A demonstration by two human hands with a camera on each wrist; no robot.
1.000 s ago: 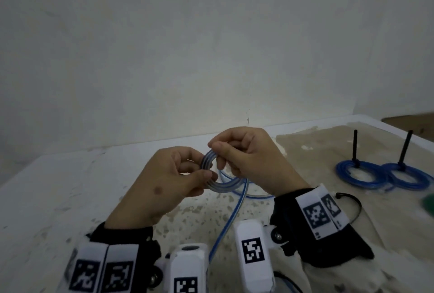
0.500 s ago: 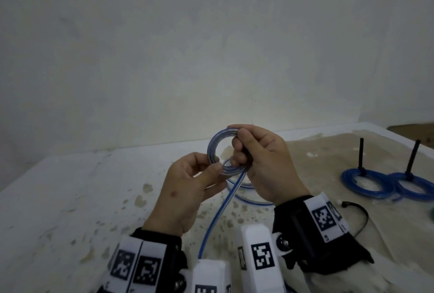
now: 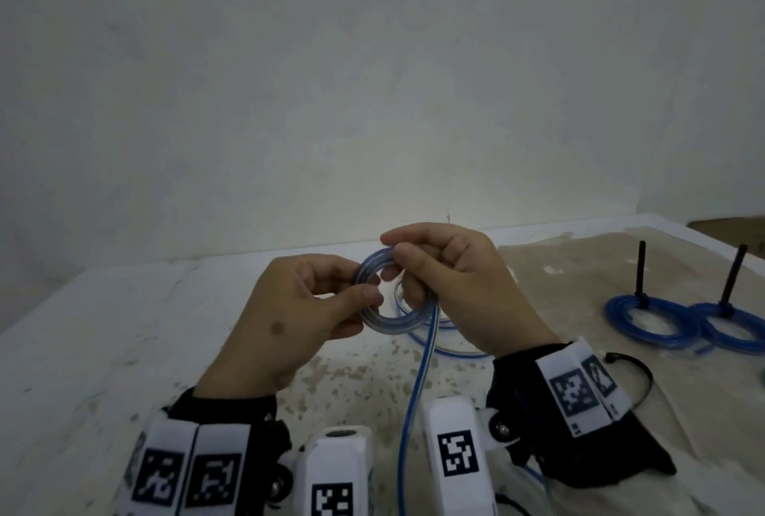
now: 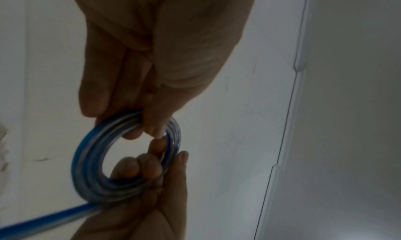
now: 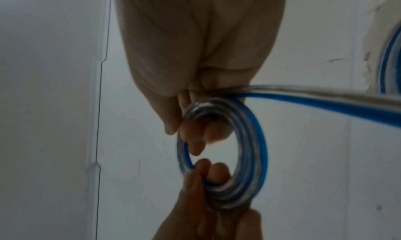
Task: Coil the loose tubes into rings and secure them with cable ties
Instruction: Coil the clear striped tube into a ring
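A small ring of clear-blue tube [image 3: 374, 319] [image 4: 86, 158] [image 5: 251, 158], several turns thick, is held above the table between both hands. My left hand [image 3: 368, 294] [image 4: 147, 129] pinches its left side between thumb and fingers. My right hand [image 3: 397, 263] [image 5: 190, 132] grips the top and right side, fingers curled through the ring. The loose tail of the tube [image 3: 416, 395] [image 5: 325, 98] runs from under the right hand down towards me. More slack tube [image 3: 447, 350] lies curved on the table below the hands.
Two finished blue coils [image 3: 650, 323] [image 3: 741, 331] lie at the right on a beige sheet [image 3: 579, 267], each with a black cable tie standing upright. A loose black cable tie [image 3: 637, 374] lies by my right wrist. A white wall stands just behind the white table [image 3: 103, 350].
The right hand carried the tube round the ring, adding to the coil. The ring rose and stood upright half a second ago, and now lies lower and flatter between the hands.
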